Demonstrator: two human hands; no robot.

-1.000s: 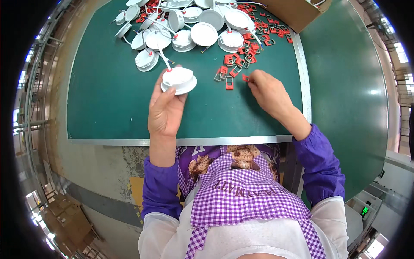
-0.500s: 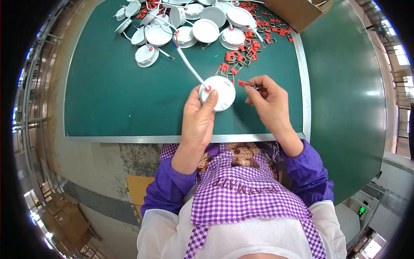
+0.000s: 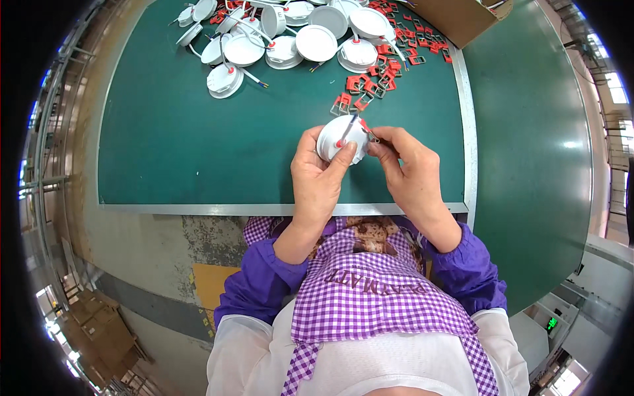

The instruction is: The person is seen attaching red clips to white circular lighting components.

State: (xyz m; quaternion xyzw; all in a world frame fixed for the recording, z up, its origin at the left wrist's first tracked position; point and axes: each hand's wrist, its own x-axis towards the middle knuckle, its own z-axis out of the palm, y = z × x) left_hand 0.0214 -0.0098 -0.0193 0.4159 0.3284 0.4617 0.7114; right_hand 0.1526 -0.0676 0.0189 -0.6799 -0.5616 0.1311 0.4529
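Note:
My left hand (image 3: 320,168) grips a round white light fitting (image 3: 333,137) by its rim, thumb across the near side. A cable with a red grommet rises from the fitting's face. Against its right edge, my right hand (image 3: 406,162) pinches a small red clip with a metal wire loop (image 3: 368,131); the fingertips partly cover it. The clip touches or nearly touches the edge; I cannot tell whether it is seated. Just beyond lie loose red clips (image 3: 362,101) of the same kind.
A heap of white light fittings (image 3: 316,43) with cables covers the far side of the green table (image 3: 198,152). More red clips spread right of it, near a cardboard box (image 3: 456,20). A metal strip (image 3: 264,209) edges the table's front; another green surface (image 3: 528,165) adjoins at right.
The fitting has moved slightly right and turned in my left hand, so its cable now points differently. My right hand has brought the red clip left and down to the fitting's edge.

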